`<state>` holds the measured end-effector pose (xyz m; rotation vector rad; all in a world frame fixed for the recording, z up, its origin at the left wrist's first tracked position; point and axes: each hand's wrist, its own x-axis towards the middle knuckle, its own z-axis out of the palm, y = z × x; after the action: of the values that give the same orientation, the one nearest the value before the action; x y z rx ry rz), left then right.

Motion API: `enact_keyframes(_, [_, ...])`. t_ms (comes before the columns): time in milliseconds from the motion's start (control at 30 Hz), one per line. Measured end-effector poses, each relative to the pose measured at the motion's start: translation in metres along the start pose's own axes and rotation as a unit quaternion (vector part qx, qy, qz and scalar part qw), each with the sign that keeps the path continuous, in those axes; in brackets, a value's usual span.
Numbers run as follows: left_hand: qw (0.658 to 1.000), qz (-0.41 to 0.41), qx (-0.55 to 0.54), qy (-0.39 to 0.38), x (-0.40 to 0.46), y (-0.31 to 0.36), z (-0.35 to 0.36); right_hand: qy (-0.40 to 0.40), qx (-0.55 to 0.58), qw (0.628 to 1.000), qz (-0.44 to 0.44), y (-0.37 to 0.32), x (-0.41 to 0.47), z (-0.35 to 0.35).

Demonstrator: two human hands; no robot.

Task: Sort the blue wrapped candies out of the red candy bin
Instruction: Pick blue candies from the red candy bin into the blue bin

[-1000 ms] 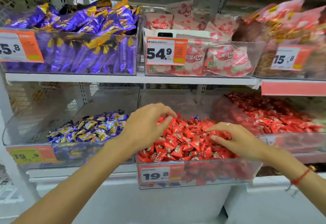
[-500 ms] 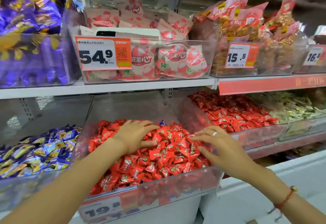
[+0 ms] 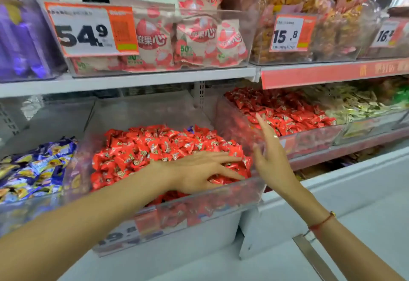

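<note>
A clear plastic bin [image 3: 199, 205] on the lower shelf holds a heap of red wrapped candies [image 3: 155, 145]. One blue wrapped candy [image 3: 190, 128] peeks out at the back of the heap. My left hand [image 3: 199, 170] lies flat across the front right of the red pile, fingers spread and pointing right. My right hand [image 3: 269, 154] is raised just beyond the bin's right wall, palm facing left, fingers straight and holding nothing.
To the left stands a bin of blue wrapped candies [image 3: 37, 167]. To the right is a second bin of red candies [image 3: 285, 112], then one of pale wrapped sweets [image 3: 354, 103]. The upper shelf [image 3: 132, 80] carries bagged snacks. A white ledge [image 3: 354, 183] runs below.
The view has swung right and come closer. My left hand slid to the front right of the red pile. My right hand lifted off the candies and now stands upright beside the bin.
</note>
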<state>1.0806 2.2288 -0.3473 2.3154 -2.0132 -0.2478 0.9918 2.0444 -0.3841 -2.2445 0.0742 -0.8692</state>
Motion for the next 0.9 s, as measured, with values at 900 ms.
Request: enact_keyframes(900, [0.97, -0.218, 0.095, 0.057, -0.032, -0.043, -0.017, 0.03, -0.196, 0.977, -0.073, -0.013, 0.007, -0.01])
